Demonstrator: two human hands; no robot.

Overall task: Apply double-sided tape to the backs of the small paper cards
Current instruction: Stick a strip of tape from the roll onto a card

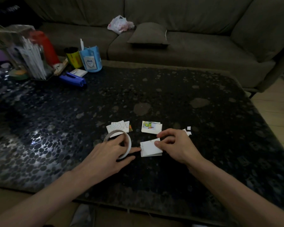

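The left hand (108, 153) holds the tape roll (129, 141) tilted on the worktop (170, 99), with fingers threaded through its ring and one fingertip reaching the edge of a small stack of cards (152, 155). The right hand (175, 145) pinches the top card (150, 147), blank side up, between thumb and fingertip. Two more card piles (118, 126) (152, 127) lie just beyond, and paper scraps (188, 131) lie to the right.

The risks look plain. The pinch may lift two cards at once, since they are thin and stacked. Any tape pulled one-handed could curl onto itself or onto a finger. The dim light makes a crooked strip likely.
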